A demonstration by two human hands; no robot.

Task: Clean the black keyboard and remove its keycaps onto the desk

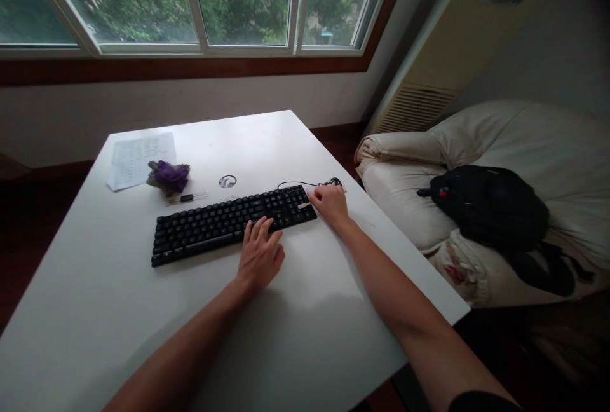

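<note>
A black keyboard (233, 221) lies at a slant across the white table. My left hand (260, 252) rests at its front edge, fingers stretched and slightly apart over the keys near the arrow cluster. At the keyboard's right end, my right hand (331, 204) has its fingers curled together. A small pale stick-like piece (304, 205) shows over the number keys beside those fingertips; its kind is too small to tell. Behind the right hand the keyboard's black cable (336, 181) lies bunched, partly hidden.
Printed sheets (143, 154) lie at the table's (214, 348) far left, with a crumpled purple and grey bundle (169, 175) at their edge. Thin sticks and a small black piece (187, 198) lie nearby. A round sticker (227, 181) is behind the keyboard. A black backpack (490, 208) sits on the sofa (395, 170).
</note>
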